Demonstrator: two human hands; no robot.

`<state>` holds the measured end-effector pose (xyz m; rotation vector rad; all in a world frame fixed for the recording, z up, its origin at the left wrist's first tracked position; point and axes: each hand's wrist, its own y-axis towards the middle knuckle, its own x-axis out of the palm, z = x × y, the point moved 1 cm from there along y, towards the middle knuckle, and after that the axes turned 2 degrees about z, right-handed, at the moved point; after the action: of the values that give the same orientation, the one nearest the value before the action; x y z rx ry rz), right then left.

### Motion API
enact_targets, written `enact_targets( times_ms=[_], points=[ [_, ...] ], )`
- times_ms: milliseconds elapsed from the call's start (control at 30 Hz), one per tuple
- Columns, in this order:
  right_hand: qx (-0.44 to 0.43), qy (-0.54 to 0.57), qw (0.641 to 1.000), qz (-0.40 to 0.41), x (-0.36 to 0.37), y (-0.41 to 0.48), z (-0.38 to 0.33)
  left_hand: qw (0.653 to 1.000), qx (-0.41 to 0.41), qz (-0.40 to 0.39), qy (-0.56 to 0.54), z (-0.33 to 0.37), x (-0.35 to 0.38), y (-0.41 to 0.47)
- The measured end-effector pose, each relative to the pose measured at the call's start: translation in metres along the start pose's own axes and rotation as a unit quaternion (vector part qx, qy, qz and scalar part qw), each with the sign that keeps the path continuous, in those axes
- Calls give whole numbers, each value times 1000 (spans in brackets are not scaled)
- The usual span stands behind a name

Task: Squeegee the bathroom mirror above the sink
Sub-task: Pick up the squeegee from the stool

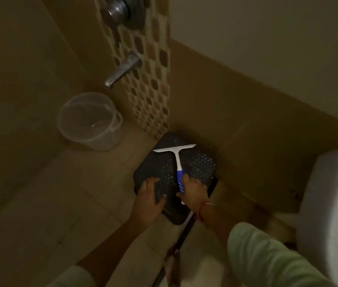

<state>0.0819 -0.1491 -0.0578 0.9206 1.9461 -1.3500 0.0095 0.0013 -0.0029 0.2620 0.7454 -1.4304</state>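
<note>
- Floor (77,195): pale tile fills the lower left of the frame; the view looks steeply down, so neither mirror nor sink is in sight.
- Toilet (329,204): one, white, at the right edge.
- Stool (199,162): one low black piece with a dimpled top, probably a stool, tucked into the wall corner at centre. It seems to serve as a dry perch for the tool.
- Bucket (93,139): one, clear plastic, at left under the tap, likely set there to catch water.
- Left hand (150,195): lies on the stool's near left edge, fingers spread and holding nothing, probably to steady the stool or the body while bending.
- Right hand (193,193): fingers wrapped round the blue handle, apparently to lift the tool.
- Squeegee (176,160): one, flat on the stool top, white blade toward the wall and handle toward the person, so it is easy to reach. It is not yet at the mirror, and wiping has not begun.
- Tap (122,69): one metal spout on the wall in the upper middle, with one round knob (118,9) above it.
</note>
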Motion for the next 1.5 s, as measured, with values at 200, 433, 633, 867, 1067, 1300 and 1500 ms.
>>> enact_targets(
  times_ms=[200, 433, 633, 867, 1067, 1300, 1500],
  points=[
    [76, 40, 995, 55, 28, 35, 2, 999, -18, 29, 10, -28, 8, 7],
    [108, 65, 988, 94, 48, 59, 0, 998, -28, 54, -15, -41, 17, -17],
    [111, 182, 963, 166, 35, 42, -4, 996, -47, 68, -14, -34, 9, -27],
    [-18, 186, 962, 198, -26, -51, -6, 997, -54, 48, -24, 9, 2, -62],
    [-155, 192, 909, 335, -111, -146, -19, 992, -41, 104, -59, 79, -25, -84],
    [-269, 226, 794, 496, -226, -246, -31, 978, 94, 147, -117, 195, -58, -95],
    [-348, 259, 686, 584, -300, -349, -7, 944, 247, 141, -169, 319, -70, -117]
  ],
)
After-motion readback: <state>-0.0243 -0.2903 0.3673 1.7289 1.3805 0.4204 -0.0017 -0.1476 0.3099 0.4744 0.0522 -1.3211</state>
